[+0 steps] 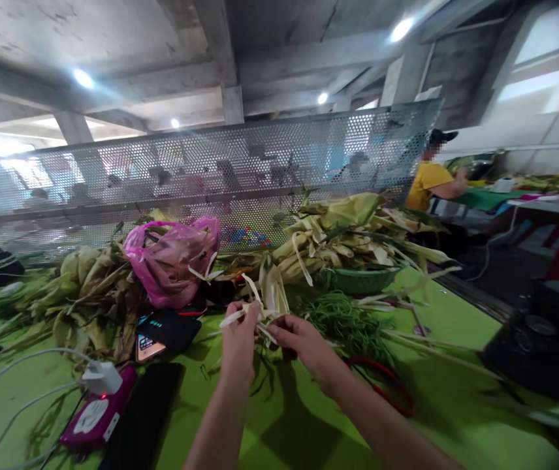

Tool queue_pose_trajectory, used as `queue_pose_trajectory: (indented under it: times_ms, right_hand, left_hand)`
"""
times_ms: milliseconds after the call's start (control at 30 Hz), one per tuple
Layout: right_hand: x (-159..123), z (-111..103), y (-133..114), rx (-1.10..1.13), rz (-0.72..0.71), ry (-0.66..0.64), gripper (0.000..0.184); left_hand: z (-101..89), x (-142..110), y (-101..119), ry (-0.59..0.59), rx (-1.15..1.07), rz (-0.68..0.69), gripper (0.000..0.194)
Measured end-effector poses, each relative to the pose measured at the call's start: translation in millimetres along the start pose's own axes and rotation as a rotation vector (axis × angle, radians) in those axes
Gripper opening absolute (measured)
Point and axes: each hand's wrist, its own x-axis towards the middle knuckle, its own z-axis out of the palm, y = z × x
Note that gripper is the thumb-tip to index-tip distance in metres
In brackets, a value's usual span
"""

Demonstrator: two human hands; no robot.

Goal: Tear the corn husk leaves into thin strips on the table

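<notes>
My left hand (pixel 238 341) and my right hand (pixel 299 341) meet above the green table (pixel 279 418), both closed on a small bundle of pale corn-husk strips (pixel 264 303) that fans upward between them. Strips stick out past my left fingers toward the left. Just beyond my right hand lies a heap of thin green strands (pixel 345 323).
A pink plastic bag (pixel 172 261) and dry husk piles (pixel 83 294) lie at left, a green basket (pixel 360 279) heaped with husks at back right. Phones (pixel 149 347), a pink power bank (pixel 96 414) with white cables, red rubber bands (pixel 387 385). A perforated metal screen (pixel 201 176) stands behind. A person in yellow (pixel 431 183) sits far right.
</notes>
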Motion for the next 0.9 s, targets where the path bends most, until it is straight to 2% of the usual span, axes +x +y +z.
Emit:
queue_pose_trajectory:
  times_ms: [133,233,367,567,667,733,800,900]
  right_hand:
    - [-1,-4,5,-0.123,0.008,-0.058,0.027]
    - [-3,-14,0,-0.299,-0.077,-0.066,0.020]
    - [-4,-25,-11,-0.428,-0.297,0.104,0.020]
    - [-6,-33,-20,-0.578,-0.394,0.292,0.015]
    - [-10,-38,-26,-0.683,-0.454,0.425,0.016]
    - [-12,-39,-28,-0.697,-0.463,0.461,0.018]
    - [-11,-39,-28,-0.655,-0.402,0.406,0.018]
    - [-8,-37,-23,-0.467,-0.263,0.205,0.024]
  left_hand:
    - [-3.1,3,0,0.010,0.026,0.013,0.032]
    - [-6.6,5,2,-0.012,0.058,-0.007,0.031]
    - [-4.3,2,2,-0.184,0.152,-0.041,0.029]
    - [2.4,-6,-2,-0.467,0.239,-0.089,0.029]
    - [2.8,-7,-1,-0.537,0.263,-0.091,0.029]
    - [2.6,-8,2,-0.544,0.289,-0.077,0.029]
    - [2.4,-10,5,-0.540,0.299,-0.080,0.028]
    - [2.3,-13,9,-0.566,0.243,-0.129,0.023]
